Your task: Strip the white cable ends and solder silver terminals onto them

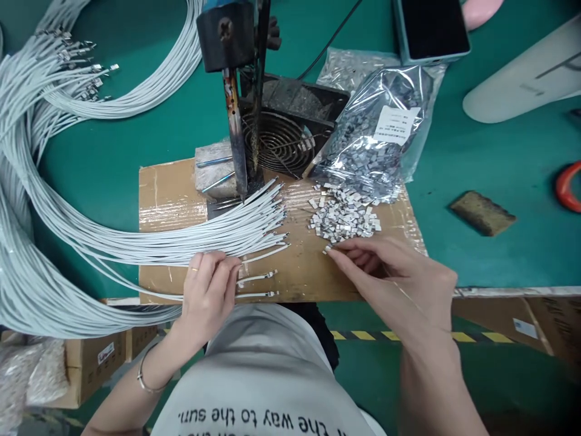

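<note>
A thick bundle of white cables [181, 245] runs in from the left, with its tips fanned out over a cardboard sheet [308, 278]. My left hand [211, 290] is closed at the bundle's near edge, its fingers pressed around a white cable that sticks out to the right. Two cables with small metal connectors [271, 275] on their ends lie just below those fingers. Between thumb and forefinger, my right hand [399, 281] pinches one small metal connector [327, 249]. Beside its fingertips is a loose pile of similar connectors [347, 215]. The other fingers are curled.
A soldering iron [236, 133] points down on a stand above the cables, near a grey block [215, 169] and a black fan [276, 142]. Behind the pile lies a plastic bag of connectors [363, 151]. Rightward are a phone [433, 27], a brown sponge [483, 213] and a red ring-shaped object [569, 186].
</note>
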The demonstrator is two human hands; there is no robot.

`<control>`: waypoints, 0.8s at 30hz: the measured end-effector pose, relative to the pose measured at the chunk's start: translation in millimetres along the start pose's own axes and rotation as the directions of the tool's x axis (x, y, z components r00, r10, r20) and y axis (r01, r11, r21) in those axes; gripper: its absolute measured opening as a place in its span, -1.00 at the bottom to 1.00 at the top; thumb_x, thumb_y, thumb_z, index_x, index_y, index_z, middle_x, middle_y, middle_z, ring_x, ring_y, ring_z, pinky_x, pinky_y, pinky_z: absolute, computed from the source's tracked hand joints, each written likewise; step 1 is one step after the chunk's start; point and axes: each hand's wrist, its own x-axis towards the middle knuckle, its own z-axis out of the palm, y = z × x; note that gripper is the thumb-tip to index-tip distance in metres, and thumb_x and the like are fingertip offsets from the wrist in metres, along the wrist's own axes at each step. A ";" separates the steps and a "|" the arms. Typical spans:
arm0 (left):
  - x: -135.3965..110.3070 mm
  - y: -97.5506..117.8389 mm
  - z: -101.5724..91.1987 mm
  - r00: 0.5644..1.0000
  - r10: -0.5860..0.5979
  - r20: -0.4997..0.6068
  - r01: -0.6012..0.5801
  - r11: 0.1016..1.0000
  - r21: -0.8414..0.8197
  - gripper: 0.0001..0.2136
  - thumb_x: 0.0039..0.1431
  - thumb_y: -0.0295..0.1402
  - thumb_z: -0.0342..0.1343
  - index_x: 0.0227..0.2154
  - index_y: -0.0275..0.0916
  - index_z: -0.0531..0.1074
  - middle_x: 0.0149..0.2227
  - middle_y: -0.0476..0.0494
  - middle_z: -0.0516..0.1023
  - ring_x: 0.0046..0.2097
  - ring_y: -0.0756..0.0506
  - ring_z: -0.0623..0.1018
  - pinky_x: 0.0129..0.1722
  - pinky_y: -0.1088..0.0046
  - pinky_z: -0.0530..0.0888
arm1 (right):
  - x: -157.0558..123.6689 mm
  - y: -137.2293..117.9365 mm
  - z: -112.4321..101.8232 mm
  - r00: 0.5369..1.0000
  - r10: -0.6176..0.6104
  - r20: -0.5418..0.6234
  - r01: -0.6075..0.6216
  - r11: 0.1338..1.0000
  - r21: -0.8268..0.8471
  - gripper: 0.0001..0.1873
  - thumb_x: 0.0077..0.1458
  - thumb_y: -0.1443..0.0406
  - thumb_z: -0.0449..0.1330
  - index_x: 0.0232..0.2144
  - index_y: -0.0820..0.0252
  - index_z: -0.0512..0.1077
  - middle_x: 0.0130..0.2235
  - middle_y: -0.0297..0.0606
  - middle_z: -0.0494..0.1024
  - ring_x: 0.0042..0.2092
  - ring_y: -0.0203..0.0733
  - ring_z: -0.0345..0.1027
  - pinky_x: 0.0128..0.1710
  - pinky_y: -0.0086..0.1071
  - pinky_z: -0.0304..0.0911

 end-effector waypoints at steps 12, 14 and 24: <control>-32.1 -16.5 -62.5 0.774 -0.083 0.628 0.482 0.721 -0.498 -0.83 0.48 -0.52 0.01 -0.06 -0.11 0.40 -0.10 -0.11 0.54 -0.06 -0.06 0.58 -0.10 0.47 0.52 | -9.8 -16.1 14.6 0.971 0.229 -0.068 -0.221 0.969 0.112 -0.93 0.28 0.24 0.37 -0.21 0.07 0.59 -0.32 -0.34 0.64 -0.38 -0.23 0.51 -0.34 -0.33 0.43; -20.7 -12.8 -64.7 0.708 -0.085 0.701 0.537 0.709 -0.457 -0.82 0.48 -0.42 0.06 0.05 -0.07 0.39 -0.10 -0.09 0.57 -0.15 -0.07 0.57 -0.20 0.44 0.51 | -9.3 -23.7 17.0 0.950 0.295 -0.108 -0.263 0.935 0.238 -0.89 0.25 0.23 0.40 -0.19 0.08 0.59 -0.32 -0.34 0.65 -0.36 -0.22 0.57 -0.31 -0.35 0.48; 50.4 23.6 -23.9 0.650 -0.144 0.746 0.757 0.208 -0.620 -0.82 0.47 -0.27 0.13 -0.26 -0.20 0.51 -0.45 0.04 0.46 -0.46 0.03 0.32 -0.47 0.48 0.24 | -2.5 -52.8 24.1 0.962 0.272 -0.010 -0.228 0.826 0.516 -0.89 0.22 0.39 0.41 -0.27 0.04 0.66 -0.44 -0.40 0.60 -0.46 -0.32 0.45 -0.45 -0.46 0.42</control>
